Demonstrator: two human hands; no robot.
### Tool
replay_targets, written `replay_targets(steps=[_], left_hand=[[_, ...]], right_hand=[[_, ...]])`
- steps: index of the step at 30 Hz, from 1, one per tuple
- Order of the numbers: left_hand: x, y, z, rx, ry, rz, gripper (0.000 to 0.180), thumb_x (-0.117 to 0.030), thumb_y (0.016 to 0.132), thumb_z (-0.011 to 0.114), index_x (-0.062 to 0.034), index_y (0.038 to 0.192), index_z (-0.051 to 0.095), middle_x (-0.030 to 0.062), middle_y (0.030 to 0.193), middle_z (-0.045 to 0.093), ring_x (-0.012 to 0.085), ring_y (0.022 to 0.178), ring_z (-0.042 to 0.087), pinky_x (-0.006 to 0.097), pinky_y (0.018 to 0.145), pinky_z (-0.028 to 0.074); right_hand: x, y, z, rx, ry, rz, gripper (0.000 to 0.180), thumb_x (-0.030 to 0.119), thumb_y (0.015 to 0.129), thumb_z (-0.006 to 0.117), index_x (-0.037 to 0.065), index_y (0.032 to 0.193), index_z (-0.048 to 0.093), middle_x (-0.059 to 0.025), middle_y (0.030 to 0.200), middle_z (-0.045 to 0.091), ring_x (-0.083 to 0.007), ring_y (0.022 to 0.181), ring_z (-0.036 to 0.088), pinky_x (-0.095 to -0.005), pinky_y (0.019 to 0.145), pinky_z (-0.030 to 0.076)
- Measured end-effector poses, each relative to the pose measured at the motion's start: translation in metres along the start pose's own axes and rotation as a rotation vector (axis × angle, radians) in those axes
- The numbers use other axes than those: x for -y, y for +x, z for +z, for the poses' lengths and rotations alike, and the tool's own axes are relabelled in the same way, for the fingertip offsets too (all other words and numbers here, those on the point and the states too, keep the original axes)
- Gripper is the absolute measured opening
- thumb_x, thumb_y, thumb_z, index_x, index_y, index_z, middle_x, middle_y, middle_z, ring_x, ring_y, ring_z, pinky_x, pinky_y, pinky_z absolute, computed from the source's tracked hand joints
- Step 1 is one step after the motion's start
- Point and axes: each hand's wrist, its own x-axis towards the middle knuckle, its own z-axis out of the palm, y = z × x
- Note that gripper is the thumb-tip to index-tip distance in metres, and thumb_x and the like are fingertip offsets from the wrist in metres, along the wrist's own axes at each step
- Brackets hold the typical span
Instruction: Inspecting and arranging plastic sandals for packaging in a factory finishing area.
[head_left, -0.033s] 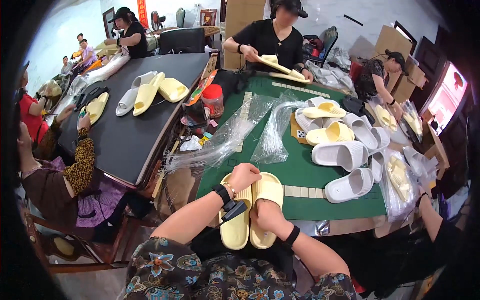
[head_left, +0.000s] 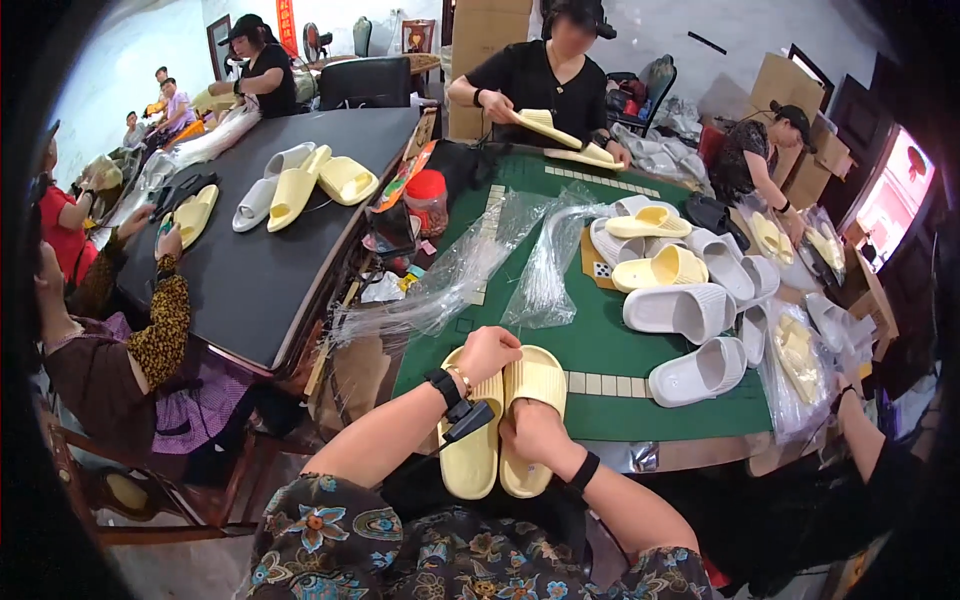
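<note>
From where I stood, the person in the dark floral top had both bare hands on a pair of pale yellow ribbed slippers, set side by side with their toes pointing away. The pair was at the near edge of the table with the smooth green top (head_left: 600, 425), the heels reaching back over the person's lap; I could not tell whether the soles touched the table.

The left hand (head_left: 490, 350) lay across the top of the left yellow slipper (head_left: 470, 465), fingers bent and their tips reaching the inner edge of the right yellow slipper (head_left: 535, 378). I could not tell whether those fingers pinched anything. The right hand (head_left: 538, 432) went into the right slipper's foot opening, its fingers mostly hidden beneath the strap, so how far they had closed was unclear to me. A black band (head_left: 585, 470) circled the right wrist.

Just beyond the right slipper ran a row of cream rectangular tiles (head_left: 605, 385). To the right lay a loose pile of light grey slippers (head_left: 680, 308), with yellow ones (head_left: 645, 268) among them. Clear, crinkled plastic bags (head_left: 545, 285) spread over the middle, and a clear jar with a red lid (head_left: 427, 190) stood farther off. Across the table, a co-worker in black (head_left: 550, 80) held another yellow slipper (head_left: 548, 126).
</note>
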Motion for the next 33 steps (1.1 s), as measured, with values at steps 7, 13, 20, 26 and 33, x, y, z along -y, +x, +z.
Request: replay_targets(steps=[7,13,20,26,33], left_hand=[[0.002,0.002,0.001,0.087,-0.189,0.026,0.015,-0.008,0.077,0.071,0.001,0.089,0.07,0.0049,0.081,0.069,0.0098,0.074,0.064,0.025,0.07,0.052],[0.005,-0.003,0.0,0.049,-0.302,0.032,0.014,-0.009,0.075,0.071,0.0002,0.087,0.069,0.0061,0.077,0.069,0.0113,0.072,0.064,0.026,0.068,0.052],[0.007,-0.004,0.001,0.03,-0.251,0.084,0.013,-0.009,0.075,0.07,-0.0005,0.084,0.068,0.0057,0.074,0.068,0.0113,0.069,0.063,0.027,0.066,0.051],[0.011,0.003,0.007,-0.102,-0.181,0.012,0.022,-0.015,0.08,0.068,0.001,0.095,0.069,0.0079,0.082,0.07,0.0131,0.074,0.065,0.028,0.068,0.052],[0.016,0.014,-0.004,0.071,0.092,0.013,0.031,-0.029,0.081,0.065,-0.0044,0.099,0.07,0.0134,0.09,0.071,0.0241,0.084,0.069,0.036,0.076,0.053]], right_hand=[[-0.001,0.001,0.003,0.014,-0.075,0.025,0.029,0.023,0.079,0.06,-0.005,0.083,0.058,-0.0244,0.076,0.062,-0.0407,0.074,0.061,-0.0478,0.071,0.05],[0.005,-0.008,-0.005,-0.023,-0.123,-0.017,0.025,0.021,0.08,0.059,-0.004,0.083,0.058,-0.0232,0.08,0.062,-0.0394,0.075,0.062,-0.0481,0.069,0.05],[0.008,-0.005,-0.032,-0.055,0.014,-0.02,0.02,0.015,0.081,0.057,-0.004,0.088,0.056,-0.0233,0.084,0.061,-0.0396,0.078,0.061,-0.048,0.071,0.05],[-0.005,-0.001,-0.017,-0.09,-0.182,-0.071,0.028,0.015,0.079,0.061,-0.004,0.098,0.054,-0.0229,0.097,0.059,-0.0385,0.09,0.06,-0.0462,0.078,0.049],[-0.008,0.005,-0.004,-0.027,-0.187,-0.144,0.024,0.01,0.078,0.058,-0.004,0.096,0.051,-0.0246,0.095,0.056,-0.0418,0.091,0.056,-0.0486,0.079,0.046]])
